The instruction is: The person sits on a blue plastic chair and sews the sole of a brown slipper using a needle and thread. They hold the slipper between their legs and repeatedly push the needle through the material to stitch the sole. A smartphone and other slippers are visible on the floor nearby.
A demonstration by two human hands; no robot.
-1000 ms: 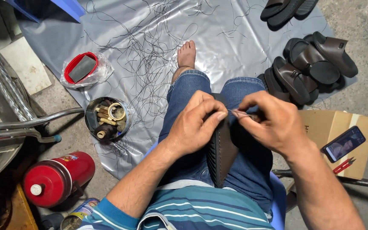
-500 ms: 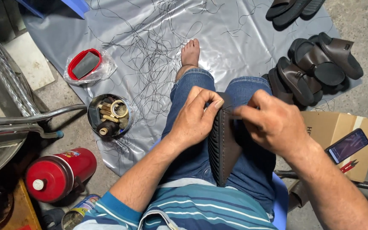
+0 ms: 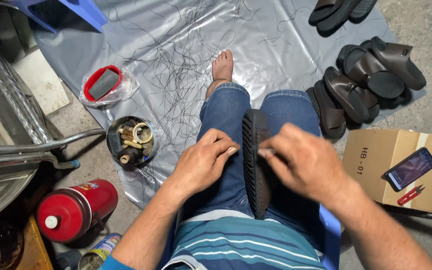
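Presently, sole: a dark ribbed sandal sole [image 3: 257, 165] is stood on edge between the denim-clad thighs, tread turned toward 9 o'clock, its toe pointing to 12 o'clock.
Left hand: the left hand [image 3: 201, 162] is laid against the tread side at 9 o'clock of the sole, fingers curled loosely and touching it; nothing is seen pinched in them.
Right hand: the right hand [image 3: 306, 162] is closed over the 3 o'clock side, thumb and forefinger pressed together at the sole's edge; whether something thin is held there cannot be told.
Handling: the sole is judged light, rubbery and somewhat flexible, with a grippy ribbed face; it is best held by its long edges near the middle.
Tin: a round tin of spools and tools [image 3: 132, 141] is set at 10 o'clock.
Flask: a red flask [image 3: 76, 210] is laid at 8 o'clock.
Box: a cardboard box [image 3: 376, 162] at 3 o'clock is topped by a phone [image 3: 410, 168] and red snips [image 3: 410, 195].
Sheet: a grey plastic sheet [image 3: 276, 45], strewn with black threads, is spread toward 12 o'clock.
Sandals: finished dark sandals [image 3: 366, 90] are piled at 2 o'clock.
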